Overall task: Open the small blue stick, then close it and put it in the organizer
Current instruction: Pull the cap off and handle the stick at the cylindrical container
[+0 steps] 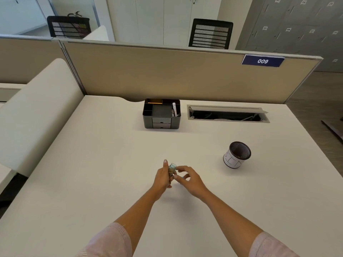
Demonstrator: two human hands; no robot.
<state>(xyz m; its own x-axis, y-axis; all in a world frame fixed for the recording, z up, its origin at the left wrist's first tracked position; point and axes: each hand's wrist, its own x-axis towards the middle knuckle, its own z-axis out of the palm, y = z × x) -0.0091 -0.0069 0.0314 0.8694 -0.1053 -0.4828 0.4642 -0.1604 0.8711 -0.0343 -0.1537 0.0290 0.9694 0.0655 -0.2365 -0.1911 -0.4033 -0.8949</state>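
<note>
The small blue stick [172,168] is held upright above the middle of the cream desk. My left hand [163,177] is wrapped around its lower body, which hides most of it. My right hand [187,178] pinches the translucent bluish cap at its top with thumb and forefinger. Whether the cap is seated or lifted off cannot be told. The black desk organizer [161,114], with open top compartments and two small front drawers, stands at the back of the desk, well beyond both hands.
A black mesh pen cup [237,154] with a white paper wrap stands to the right of my hands. An open cable tray [228,114] is set into the desk right of the organizer. A beige partition [167,71] closes the back, a cream panel [37,112] the left.
</note>
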